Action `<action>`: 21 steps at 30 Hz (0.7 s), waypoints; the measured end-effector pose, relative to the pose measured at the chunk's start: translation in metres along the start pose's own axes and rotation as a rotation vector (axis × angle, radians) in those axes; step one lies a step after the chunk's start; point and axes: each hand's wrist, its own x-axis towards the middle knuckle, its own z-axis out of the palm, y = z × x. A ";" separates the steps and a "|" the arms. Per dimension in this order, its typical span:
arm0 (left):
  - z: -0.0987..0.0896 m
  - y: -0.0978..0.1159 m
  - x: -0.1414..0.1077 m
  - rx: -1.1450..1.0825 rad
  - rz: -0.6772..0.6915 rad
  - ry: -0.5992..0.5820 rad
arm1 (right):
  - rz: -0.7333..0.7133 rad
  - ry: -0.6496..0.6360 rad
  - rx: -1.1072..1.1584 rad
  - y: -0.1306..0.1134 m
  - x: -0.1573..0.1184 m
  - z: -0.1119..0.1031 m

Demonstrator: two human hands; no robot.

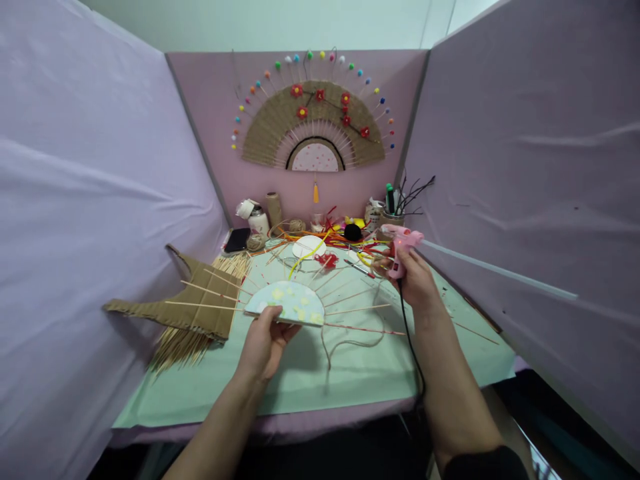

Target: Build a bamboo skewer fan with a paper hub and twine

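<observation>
My left hand point(270, 340) grips the straight lower edge of a half-round fan base point(290, 300), pale blue with yellow-green blotches, thumb on top. Thin wooden sticks point(360, 309) radiate from its curved side, and the lowest one on the right has reddish marks. In my right hand point(415, 273) is a pink hot glue gun point(401, 247), held to the right of the base and apart from it. A long whitish glue stick point(500, 269) juts from its back, and a black cord point(411, 340) hangs down from the handle.
Cut cardboard point(205, 303) lies over a bundle of sticks point(180, 350) at left. Along the back are a phone point(237, 240), twine, coloured pipe cleaners, a white disc point(309, 247) and a black pom-pom point(353, 232). A finished fan point(270, 127) hangs on the back wall. Fabric walls flank the table.
</observation>
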 end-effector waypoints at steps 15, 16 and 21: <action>0.061 0.090 0.080 0.147 0.109 -0.168 | 0.020 0.104 0.043 0.020 0.011 -0.013; 0.077 0.099 0.085 0.136 0.138 -0.211 | 0.015 0.098 0.035 0.021 0.011 -0.013; 0.122 0.123 0.089 0.030 0.279 -0.428 | 0.019 0.104 0.024 0.024 0.008 -0.017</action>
